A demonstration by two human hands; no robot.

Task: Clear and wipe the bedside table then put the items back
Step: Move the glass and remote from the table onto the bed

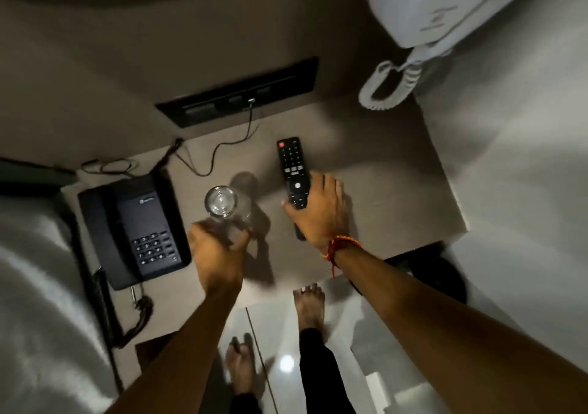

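On the table [381,190], left hand [216,254] grips a clear glass [224,206] at centre; right hand [321,210] clasps the black remote [292,171] (at 3 o'clock of the glass); a black telephone [133,232] sits at 9 o'clock.

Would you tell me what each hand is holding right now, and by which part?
The left hand grips the glass around its lower body. The right hand holds the remote at its near end.

remote [294,171] lower end hidden under right hand [321,213], glass [224,206] motion-blurred
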